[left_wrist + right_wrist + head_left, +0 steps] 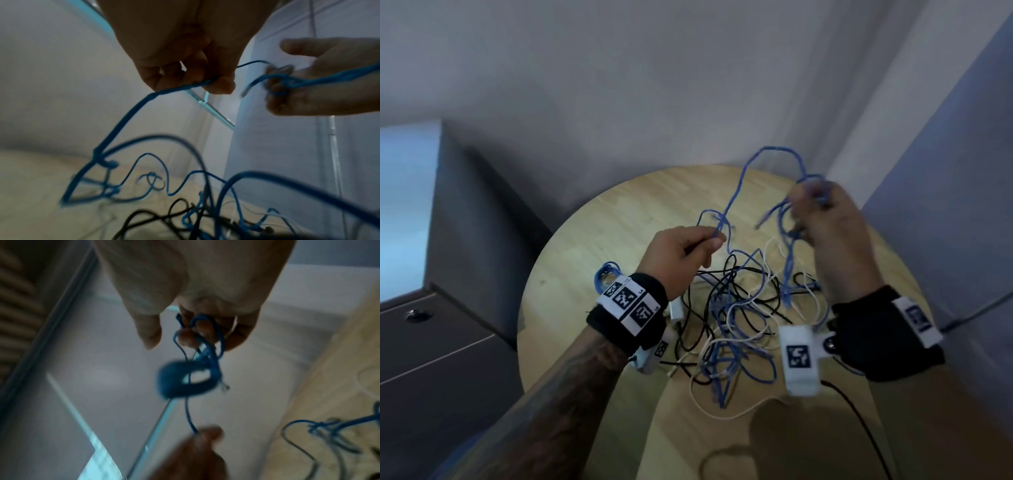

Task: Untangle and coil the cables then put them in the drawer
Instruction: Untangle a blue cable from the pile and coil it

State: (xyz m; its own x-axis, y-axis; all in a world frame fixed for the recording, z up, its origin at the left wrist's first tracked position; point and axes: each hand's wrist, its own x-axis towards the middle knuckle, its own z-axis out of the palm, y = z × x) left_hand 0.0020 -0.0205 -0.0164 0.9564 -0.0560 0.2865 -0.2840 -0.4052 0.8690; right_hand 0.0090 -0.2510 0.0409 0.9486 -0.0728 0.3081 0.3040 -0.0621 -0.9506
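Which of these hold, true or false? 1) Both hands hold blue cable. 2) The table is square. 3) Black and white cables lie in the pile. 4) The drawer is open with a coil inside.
1) True: the left hand pinches the blue cable and the right hand grips loops of it.
2) False: the wooden table is round.
3) True: black cable and white cable lie tangled there.
4) False: no open drawer shows.

Cable tangle (736, 318) on table (599, 219); drawer cabinet (448, 329) left.
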